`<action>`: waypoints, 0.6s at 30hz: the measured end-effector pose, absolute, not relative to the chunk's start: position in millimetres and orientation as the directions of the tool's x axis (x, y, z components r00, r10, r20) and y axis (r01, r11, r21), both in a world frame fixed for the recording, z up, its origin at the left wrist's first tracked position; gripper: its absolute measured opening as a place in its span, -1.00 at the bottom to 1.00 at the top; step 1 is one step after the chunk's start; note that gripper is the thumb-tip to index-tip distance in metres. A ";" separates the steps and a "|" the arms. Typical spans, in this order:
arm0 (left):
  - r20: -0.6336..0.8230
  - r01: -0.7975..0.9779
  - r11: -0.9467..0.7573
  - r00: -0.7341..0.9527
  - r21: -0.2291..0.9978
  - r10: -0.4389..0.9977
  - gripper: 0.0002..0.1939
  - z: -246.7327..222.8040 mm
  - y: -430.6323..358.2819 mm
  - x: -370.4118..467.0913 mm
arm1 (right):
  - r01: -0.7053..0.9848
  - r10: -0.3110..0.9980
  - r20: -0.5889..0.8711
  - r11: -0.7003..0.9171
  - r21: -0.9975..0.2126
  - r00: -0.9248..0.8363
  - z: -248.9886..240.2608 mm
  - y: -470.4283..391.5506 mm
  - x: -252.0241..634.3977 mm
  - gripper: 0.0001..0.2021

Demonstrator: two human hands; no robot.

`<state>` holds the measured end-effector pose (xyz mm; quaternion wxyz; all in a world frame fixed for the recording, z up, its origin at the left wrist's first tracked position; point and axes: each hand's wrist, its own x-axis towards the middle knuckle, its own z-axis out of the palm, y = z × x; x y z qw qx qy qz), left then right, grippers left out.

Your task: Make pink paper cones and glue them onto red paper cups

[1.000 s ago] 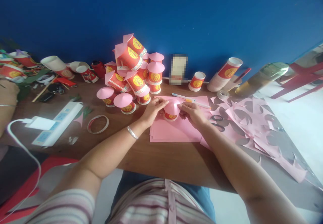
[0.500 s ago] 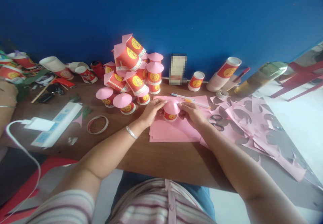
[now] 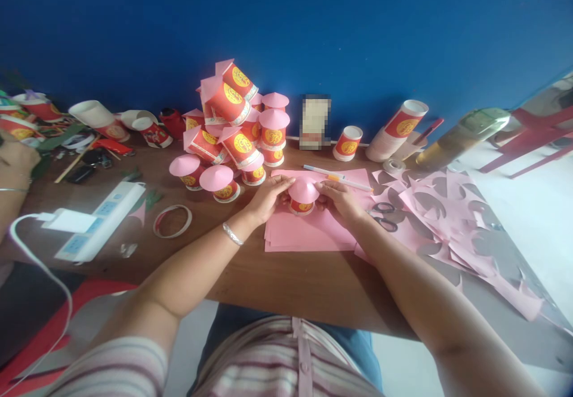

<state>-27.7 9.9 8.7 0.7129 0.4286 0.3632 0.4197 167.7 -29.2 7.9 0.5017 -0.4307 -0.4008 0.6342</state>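
Note:
A pink paper cone (image 3: 305, 189) sits on top of an upturned red paper cup (image 3: 301, 206), above a stack of pink paper sheets (image 3: 313, 236). My left hand (image 3: 271, 196) pinches the left edge of the cone between thumb and finger. On the other side, my right hand (image 3: 336, 199) pinches the cone's right edge. The remaining fingers of both hands are curled beside the cup and partly hidden. To the left stands a pile of red cups with pink cones (image 3: 239, 146).
Scissors (image 3: 385, 217) and pink paper scraps (image 3: 430, 206) lie right. Behind are pens (image 3: 349, 183), a single cup (image 3: 348, 144), stacked cups (image 3: 398, 128) and a bottle (image 3: 465, 134). A tape ring (image 3: 190, 221) and power strip (image 3: 105, 215) lie left.
Both hands keep their hold on the cone's edges, with only a very slight shift. The cone sits marginally higher off the cup's lower part, which shows a little more.

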 end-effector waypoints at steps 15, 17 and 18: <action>-0.186 -0.287 0.314 0.397 0.905 0.899 -0.54 8.7 10.9 -28.2 | -0.310 0.979 -0.161 -0.192 -0.931 -0.122 7.0 -29.3 164.0 -0.49; -0.192 -0.287 0.320 0.397 0.903 0.897 -0.54 8.6 11.0 -28.2 | -0.314 0.978 -0.166 -0.199 -0.928 -0.129 6.9 -29.2 164.4 -0.50; -0.197 -0.288 0.326 0.398 0.901 0.896 -0.54 8.7 11.0 -28.2 | -0.315 0.977 -0.167 -0.202 -0.927 -0.132 7.0 -29.3 164.5 -0.50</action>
